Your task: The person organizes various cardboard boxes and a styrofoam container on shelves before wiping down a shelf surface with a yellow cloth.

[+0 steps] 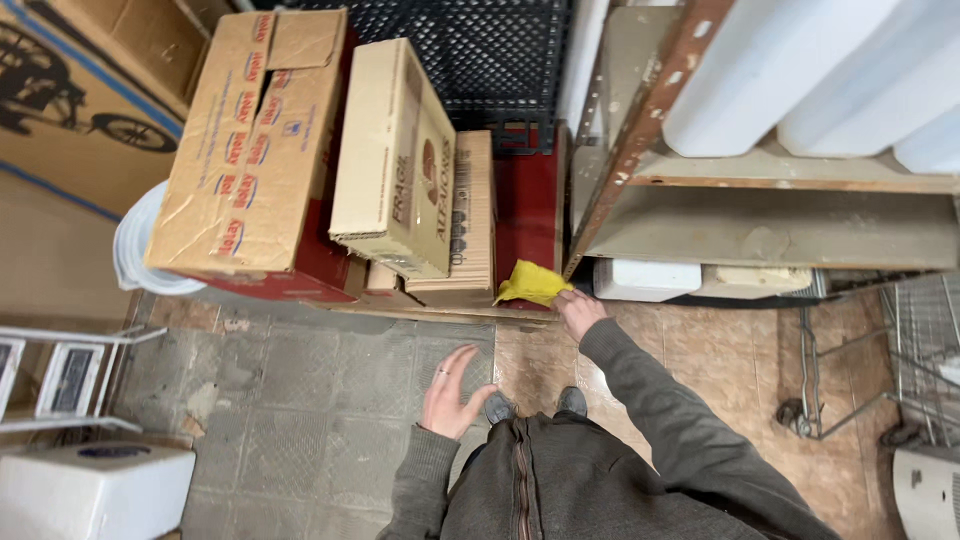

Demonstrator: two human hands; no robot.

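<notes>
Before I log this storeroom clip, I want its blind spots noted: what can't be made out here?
Head view, the only one:
- Right hand: its fingers are hidden behind the yellow cloth it grips.
- Cardboard boxes: contents unseen; all are closed.
- White rolls on the shelf: cut off by the top edge.
- Wire cart: cut off at the right edge.
- Left hand: open, holding nothing.

- bare floor (330, 400) lies open under the left hand (452, 395).
- stacked boxes (330, 160) wall off the far side, crate (500, 60) behind.
- shelf post (640, 130) crowds the right hand (578, 310) (cloth (532, 283) squeezed between post and boxes).
- cart (900, 370) blocks the right.
</notes>
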